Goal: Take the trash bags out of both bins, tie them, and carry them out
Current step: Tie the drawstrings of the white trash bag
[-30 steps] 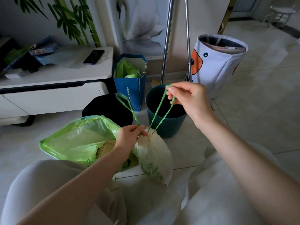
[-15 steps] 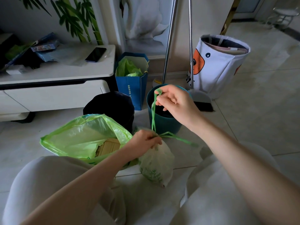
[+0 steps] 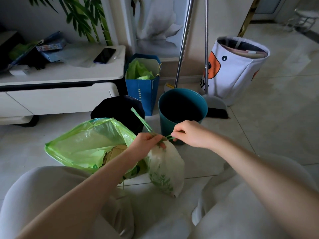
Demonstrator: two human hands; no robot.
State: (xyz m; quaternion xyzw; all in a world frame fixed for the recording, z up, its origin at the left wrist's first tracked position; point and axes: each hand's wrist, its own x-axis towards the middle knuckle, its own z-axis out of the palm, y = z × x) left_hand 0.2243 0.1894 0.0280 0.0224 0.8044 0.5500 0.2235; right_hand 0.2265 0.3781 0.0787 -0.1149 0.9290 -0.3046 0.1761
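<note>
Head view shows our left hand (image 3: 148, 141) pinching the gathered neck of the small white bag (image 3: 166, 168), while our right hand (image 3: 189, 133) has its grip closed on the green drawstring (image 3: 168, 138). This bag hangs just above the floor (image 3: 259, 135), in front of the teal bin (image 3: 183, 109). It looks light, soft and a little slippery, so we should hold it at the neck. Beside it, the green bag (image 3: 86, 144) lies open.

Home, TV cabinet (image 3: 69, 78) (tiled floor (image 3: 276, 118))
</note>
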